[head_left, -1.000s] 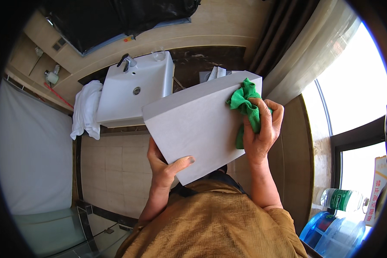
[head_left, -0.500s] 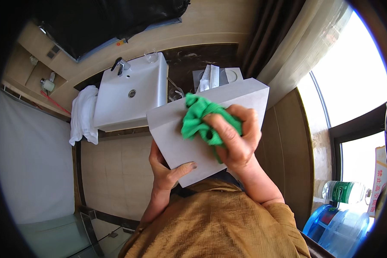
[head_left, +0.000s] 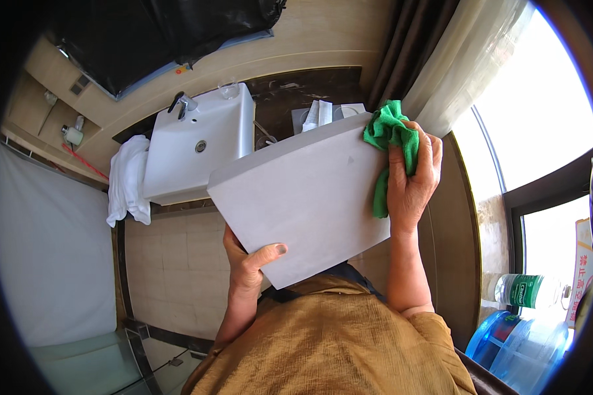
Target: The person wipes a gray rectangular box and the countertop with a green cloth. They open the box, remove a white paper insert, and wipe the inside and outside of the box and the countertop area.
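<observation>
A pale grey box-like panel (head_left: 303, 197) with a thick edge is held up in front of my body, tilted so its broad face points toward me. My left hand (head_left: 249, 262) grips its lower left edge, the thumb lying on the face and the fingers hidden behind. At the upper right corner, my right hand (head_left: 415, 171) clutches a crumpled green cloth (head_left: 390, 135) against the panel's edge. Part of the cloth hangs down along the right side. A small dark mark shows on the face near that corner.
Beyond the panel stand a white washbasin (head_left: 171, 155) with a chrome faucet (head_left: 187, 104) and a dark counter (head_left: 290, 92) carrying a tray (head_left: 299, 118). A white towel (head_left: 130, 178) drapes at the basin's left. Water bottles (head_left: 519, 290) stand by the window at right.
My right hand has moved the green cloth from the middle of the face to the upper right corner. The panel has tipped, showing more of its face. My left hand keeps its hold.
</observation>
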Demonstrator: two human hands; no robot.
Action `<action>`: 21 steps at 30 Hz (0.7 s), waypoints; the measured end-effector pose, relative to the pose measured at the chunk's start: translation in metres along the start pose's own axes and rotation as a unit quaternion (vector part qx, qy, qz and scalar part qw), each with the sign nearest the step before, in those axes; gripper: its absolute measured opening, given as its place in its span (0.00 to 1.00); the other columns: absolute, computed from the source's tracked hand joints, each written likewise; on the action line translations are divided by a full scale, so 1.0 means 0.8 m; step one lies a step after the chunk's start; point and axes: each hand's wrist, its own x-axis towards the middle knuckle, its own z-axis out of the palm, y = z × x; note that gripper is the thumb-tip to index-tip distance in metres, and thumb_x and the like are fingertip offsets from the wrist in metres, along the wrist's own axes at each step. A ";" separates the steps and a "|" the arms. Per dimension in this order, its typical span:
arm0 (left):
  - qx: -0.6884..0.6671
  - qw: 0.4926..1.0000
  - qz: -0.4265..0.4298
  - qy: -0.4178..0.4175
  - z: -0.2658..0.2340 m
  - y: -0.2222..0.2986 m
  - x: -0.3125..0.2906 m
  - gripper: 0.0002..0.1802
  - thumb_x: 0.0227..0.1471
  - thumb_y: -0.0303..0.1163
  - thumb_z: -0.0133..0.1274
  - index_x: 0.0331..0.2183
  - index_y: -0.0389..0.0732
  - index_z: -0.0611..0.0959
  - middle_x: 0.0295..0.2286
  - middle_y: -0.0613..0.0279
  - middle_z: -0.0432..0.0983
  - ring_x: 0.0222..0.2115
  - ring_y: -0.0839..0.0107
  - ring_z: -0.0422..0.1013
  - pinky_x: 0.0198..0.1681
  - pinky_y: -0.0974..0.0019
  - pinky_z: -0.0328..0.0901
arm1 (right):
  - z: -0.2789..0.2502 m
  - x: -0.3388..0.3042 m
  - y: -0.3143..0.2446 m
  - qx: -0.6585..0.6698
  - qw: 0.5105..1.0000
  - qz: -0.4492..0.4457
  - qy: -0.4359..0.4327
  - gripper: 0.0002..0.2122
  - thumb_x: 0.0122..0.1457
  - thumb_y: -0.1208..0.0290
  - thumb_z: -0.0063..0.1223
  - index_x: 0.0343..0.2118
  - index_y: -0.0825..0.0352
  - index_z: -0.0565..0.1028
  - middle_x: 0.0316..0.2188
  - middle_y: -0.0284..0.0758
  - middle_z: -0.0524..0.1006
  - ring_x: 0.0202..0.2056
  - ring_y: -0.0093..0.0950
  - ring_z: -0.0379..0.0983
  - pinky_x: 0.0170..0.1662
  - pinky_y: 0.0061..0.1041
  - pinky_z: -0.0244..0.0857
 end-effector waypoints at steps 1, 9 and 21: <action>-0.003 1.000 -0.003 -0.001 0.001 0.001 0.000 0.40 0.29 0.26 0.70 0.49 0.34 0.76 0.40 0.58 0.78 0.41 0.66 0.75 0.46 0.61 0.70 | -0.003 0.000 -0.006 -0.007 1.000 -0.005 0.004 0.17 0.57 0.81 0.61 0.51 0.65 0.79 0.42 0.38 0.75 0.45 0.36 0.74 0.52 0.32 0.68; -0.001 1.000 0.017 0.009 0.012 0.020 -0.003 0.39 0.29 0.27 0.69 0.48 0.32 0.77 0.39 0.58 0.78 0.40 0.65 0.75 0.46 0.61 0.70 | -0.003 -0.011 -0.042 -0.009 0.999 -0.030 -0.023 0.29 0.51 0.61 0.75 0.55 0.63 0.77 0.49 0.41 0.69 0.50 0.39 0.70 0.55 0.36 0.66; 0.068 0.995 0.063 0.033 0.011 0.022 -0.013 0.41 0.29 0.27 0.69 0.50 0.32 0.75 0.40 0.59 0.77 0.40 0.67 0.74 0.46 0.62 0.70 | 0.000 -0.007 -0.028 0.093 0.988 0.092 -0.082 0.36 0.45 0.59 0.78 0.56 0.62 0.70 0.49 0.38 0.68 0.51 0.39 0.71 0.54 0.38 0.68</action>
